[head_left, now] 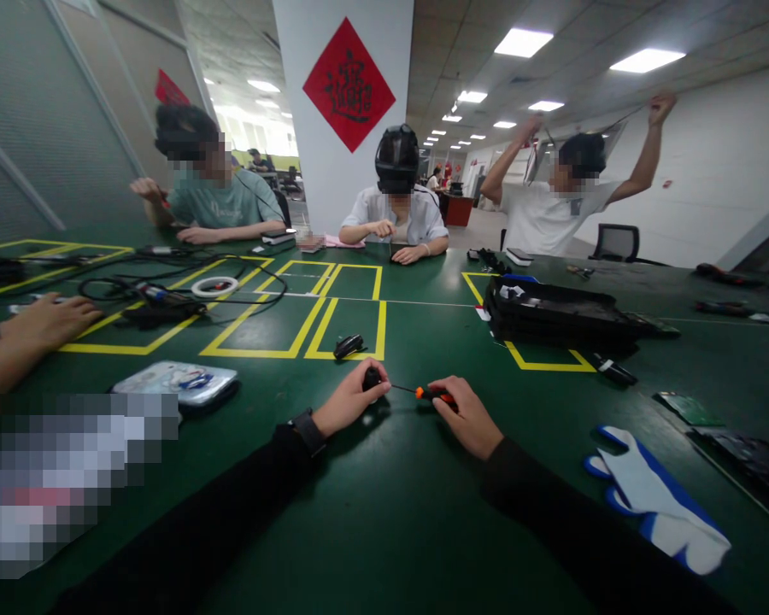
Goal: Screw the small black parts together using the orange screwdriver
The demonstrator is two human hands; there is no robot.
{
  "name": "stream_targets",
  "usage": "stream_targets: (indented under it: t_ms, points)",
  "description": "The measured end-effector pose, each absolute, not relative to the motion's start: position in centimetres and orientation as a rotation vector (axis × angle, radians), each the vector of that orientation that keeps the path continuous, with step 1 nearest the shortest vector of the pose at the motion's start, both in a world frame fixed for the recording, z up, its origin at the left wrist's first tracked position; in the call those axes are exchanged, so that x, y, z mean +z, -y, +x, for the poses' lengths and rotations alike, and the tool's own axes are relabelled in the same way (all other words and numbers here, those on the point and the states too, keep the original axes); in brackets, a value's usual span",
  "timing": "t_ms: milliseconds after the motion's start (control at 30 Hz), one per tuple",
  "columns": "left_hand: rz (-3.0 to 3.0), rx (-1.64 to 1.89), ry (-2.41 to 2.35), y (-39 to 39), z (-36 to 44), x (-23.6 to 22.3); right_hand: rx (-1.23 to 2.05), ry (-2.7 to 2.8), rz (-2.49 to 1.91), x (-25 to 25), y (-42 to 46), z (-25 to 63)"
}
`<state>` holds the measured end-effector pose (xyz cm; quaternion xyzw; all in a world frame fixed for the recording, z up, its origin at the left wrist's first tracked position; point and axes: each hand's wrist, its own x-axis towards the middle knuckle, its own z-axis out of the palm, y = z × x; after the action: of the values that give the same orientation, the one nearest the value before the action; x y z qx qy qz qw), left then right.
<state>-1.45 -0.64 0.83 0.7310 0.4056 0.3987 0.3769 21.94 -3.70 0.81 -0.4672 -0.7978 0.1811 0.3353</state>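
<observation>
My left hand (349, 401) is closed, its thumb and fingers gripping a small rounded black object (372, 377) whose kind I cannot make out. Fingers wrapped round the orange-and-black handle, my right hand (472, 420) holds a screwdriver (420, 393). Its thin shaft points left and reaches the black object; the exact point of contact is too small to see. Both hands are low over the green table (384, 530). Just beyond my left hand lies another small black piece (349, 346), glossy and rounded, inside a yellow tape outline.
A phone in a clear case (176, 382) lies at left, near a co-worker's hand (51, 320). Black cables (160, 299) and a white tape ring (214, 287) sit beyond. At right are black casings (551, 312), blue-white gloves (657, 495) and a circuit board (687, 408). Several people sit around.
</observation>
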Motion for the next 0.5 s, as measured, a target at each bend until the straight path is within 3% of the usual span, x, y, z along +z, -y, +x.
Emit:
stream_targets:
  t_ms: [500]
  points:
    - [1.889, 1.019, -1.046, 0.63, -1.45, 0.87, 0.469, 2.063, -1.211, 0.59, 3.58, 21.99]
